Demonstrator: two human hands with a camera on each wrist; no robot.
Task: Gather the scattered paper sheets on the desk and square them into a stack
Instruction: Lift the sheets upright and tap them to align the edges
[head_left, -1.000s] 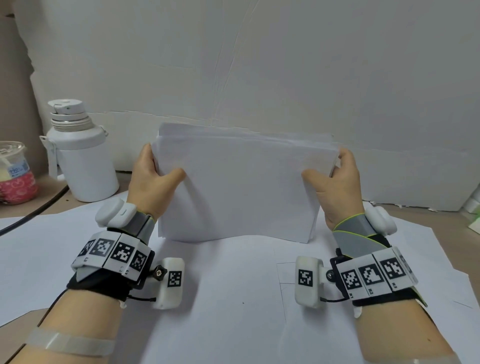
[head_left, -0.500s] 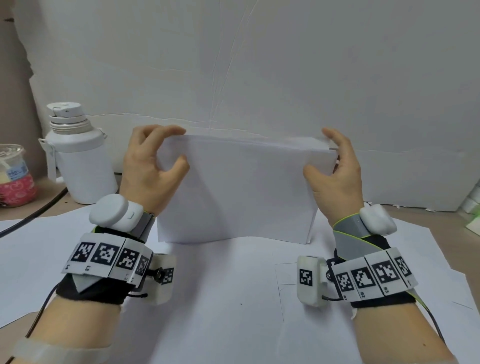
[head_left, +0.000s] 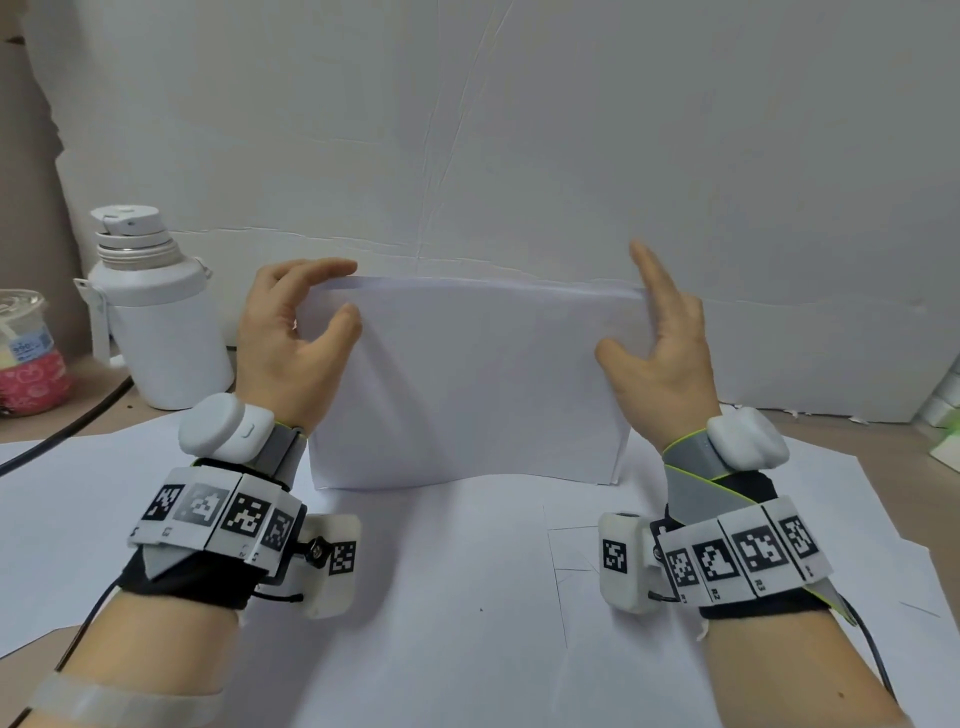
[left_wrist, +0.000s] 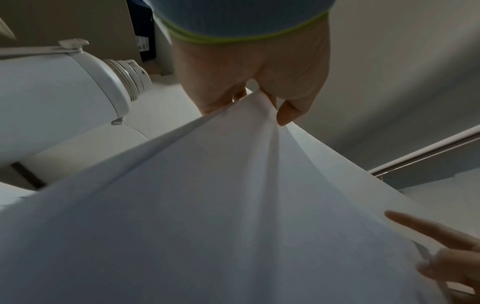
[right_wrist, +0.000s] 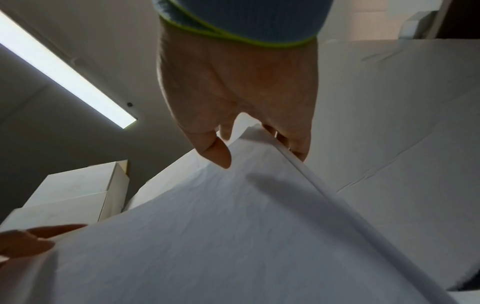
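A stack of white paper sheets (head_left: 467, 384) stands upright on its long edge on the desk, its bottom edge slightly bowed. My left hand (head_left: 345, 291) pinches the top left corner, thumb on the front face and forefinger curled over the top edge. My right hand (head_left: 631, 312) pinches the right side, thumb on the front, forefinger straight up along the edge. In the left wrist view the left hand (left_wrist: 259, 107) pinches the sheets (left_wrist: 233, 205). In the right wrist view the right hand (right_wrist: 259, 152) holds the stack (right_wrist: 233, 236) at its edge.
Large white sheets (head_left: 467, 597) cover the desk under the stack. A white bottle (head_left: 156, 322) stands at the left, with a pink cup (head_left: 26, 358) and a black cable (head_left: 67, 426) beyond it. A white board (head_left: 519, 156) rises close behind the stack.
My left fingers moved from the stack's left side up over its top edge. My right forefinger straightened upward along the right edge. The uneven top edges of the sheets now lie level.
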